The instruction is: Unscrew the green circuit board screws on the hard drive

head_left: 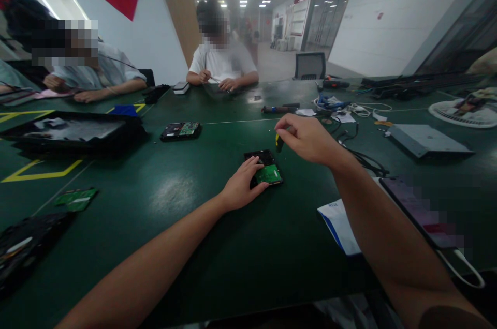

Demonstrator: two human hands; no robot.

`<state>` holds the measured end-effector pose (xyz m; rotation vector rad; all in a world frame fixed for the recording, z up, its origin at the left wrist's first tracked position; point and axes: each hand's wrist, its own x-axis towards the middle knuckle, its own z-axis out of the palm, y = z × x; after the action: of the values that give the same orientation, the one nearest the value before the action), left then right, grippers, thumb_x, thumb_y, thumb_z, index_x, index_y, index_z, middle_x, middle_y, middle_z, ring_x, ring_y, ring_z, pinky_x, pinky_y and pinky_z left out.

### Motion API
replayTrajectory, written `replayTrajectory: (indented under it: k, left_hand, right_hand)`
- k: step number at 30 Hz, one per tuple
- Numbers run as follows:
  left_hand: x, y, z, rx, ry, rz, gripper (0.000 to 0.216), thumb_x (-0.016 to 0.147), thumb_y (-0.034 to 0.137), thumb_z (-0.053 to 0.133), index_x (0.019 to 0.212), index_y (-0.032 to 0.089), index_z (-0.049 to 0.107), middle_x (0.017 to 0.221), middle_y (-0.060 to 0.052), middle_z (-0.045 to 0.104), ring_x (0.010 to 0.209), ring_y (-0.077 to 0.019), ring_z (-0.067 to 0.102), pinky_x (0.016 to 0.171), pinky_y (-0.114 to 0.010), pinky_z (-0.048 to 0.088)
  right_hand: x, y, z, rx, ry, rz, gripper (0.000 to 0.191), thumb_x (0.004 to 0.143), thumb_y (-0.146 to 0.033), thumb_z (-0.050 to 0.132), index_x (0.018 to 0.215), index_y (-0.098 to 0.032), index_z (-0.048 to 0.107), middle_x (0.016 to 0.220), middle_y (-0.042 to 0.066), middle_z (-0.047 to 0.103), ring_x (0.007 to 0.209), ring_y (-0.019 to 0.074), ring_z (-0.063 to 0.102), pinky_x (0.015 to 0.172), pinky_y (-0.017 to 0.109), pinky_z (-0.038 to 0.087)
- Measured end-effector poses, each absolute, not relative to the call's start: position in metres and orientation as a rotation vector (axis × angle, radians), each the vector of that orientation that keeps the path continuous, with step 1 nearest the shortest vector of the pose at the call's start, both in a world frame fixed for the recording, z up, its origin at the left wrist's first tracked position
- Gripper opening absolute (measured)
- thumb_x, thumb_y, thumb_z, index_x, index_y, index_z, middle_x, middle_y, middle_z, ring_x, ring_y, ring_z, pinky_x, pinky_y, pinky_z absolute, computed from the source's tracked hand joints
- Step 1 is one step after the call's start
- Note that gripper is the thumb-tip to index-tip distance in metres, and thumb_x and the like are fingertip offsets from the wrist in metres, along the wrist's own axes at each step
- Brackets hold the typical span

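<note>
On the green table in front of me lies a hard drive [271, 174] with a green circuit board and a black casing. My left hand [244, 183] rests on its left side, fingers spread over the casing and thumb near the close edge. To the right and above the drive, my right hand [306, 137] pinches a small screwdriver [278, 143] with a yellow and black handle. Its tip is too small to make out, and the tool appears apart from the drive. Tiny dark bits, perhaps screws, lie beside the drive.
Another hard drive [180, 131] and a black tray [70, 135] are at left, with a loose green board [77, 198] nearer. Cables [361, 155], a grey metal box [429, 140], a phone [421, 210] and a white packet [339, 228] lie right. Co-workers sit across the table.
</note>
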<state>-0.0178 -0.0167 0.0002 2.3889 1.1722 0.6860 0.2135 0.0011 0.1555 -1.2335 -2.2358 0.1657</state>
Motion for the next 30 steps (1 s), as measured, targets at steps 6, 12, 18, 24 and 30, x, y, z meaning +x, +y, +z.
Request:
replayTrajectory:
  k: [6, 12, 18, 24, 30]
  left_hand:
    - [-0.0178, -0.0176, 0.0017, 2.383, 1.175, 0.682, 0.060, 0.096, 0.053, 0.060, 0.147, 0.024, 0.050, 0.168, -0.011, 0.034, 0.158, -0.0309, 0.025, 0.128, -0.055, 0.028]
    - [-0.0171, -0.0175, 0.0008, 2.391, 1.183, 0.695, 0.060, 0.095, 0.052, 0.062, 0.147, 0.022, 0.051, 0.167, -0.013, 0.036, 0.158, -0.0309, 0.026, 0.129, -0.053, 0.027]
    - [-0.0163, -0.0190, 0.0042, 2.392, 1.185, 0.685, 0.059, 0.096, 0.051, 0.061, 0.146, 0.020, 0.051, 0.167, -0.013, 0.036, 0.158, -0.0302, 0.026, 0.129, -0.051, 0.027]
    - [-0.0171, -0.0186, 0.0036, 2.391, 1.181, 0.685, 0.059, 0.096, 0.051, 0.061, 0.146, 0.020, 0.051, 0.167, -0.013, 0.037, 0.159, -0.0305, 0.025, 0.129, -0.053, 0.027]
    - [-0.0172, -0.0178, 0.0024, 2.388, 1.183, 0.686, 0.061, 0.096, 0.052, 0.061, 0.147, 0.020, 0.051, 0.167, -0.013, 0.036, 0.159, -0.0307, 0.025, 0.129, -0.053, 0.027]
  right_hand:
    - [0.2126, -0.0015, 0.1586, -1.308, -2.205, 0.120, 0.009, 0.091, -0.026, 0.061, 0.093, -0.019, 0.067, 0.082, 0.006, 0.074, 0.076, 0.0213, 0.067, 0.071, 0.032, 0.044]
    - [0.2138, 0.0023, 0.1552, -1.224, -2.242, 0.225, 0.018, 0.100, -0.029, 0.052, 0.097, -0.019, 0.067, 0.081, 0.004, 0.073, 0.070, 0.0180, 0.067, 0.074, 0.032, 0.046]
    - [0.2152, 0.0047, 0.1538, -1.161, -2.309, 0.213, 0.024, 0.099, -0.023, 0.048, 0.109, -0.018, 0.070, 0.090, 0.006, 0.075, 0.079, 0.0194, 0.068, 0.077, 0.032, 0.047]
    - [0.2157, 0.0015, 0.1584, -1.258, -2.268, 0.064, 0.012, 0.090, -0.023, 0.060, 0.092, -0.018, 0.070, 0.085, 0.006, 0.074, 0.079, 0.0203, 0.065, 0.074, 0.031, 0.043]
    - [0.2157, 0.0002, 0.1582, -1.235, -2.269, 0.152, 0.017, 0.097, -0.029, 0.055, 0.095, -0.018, 0.068, 0.076, 0.003, 0.071, 0.072, 0.0183, 0.064, 0.072, 0.030, 0.042]
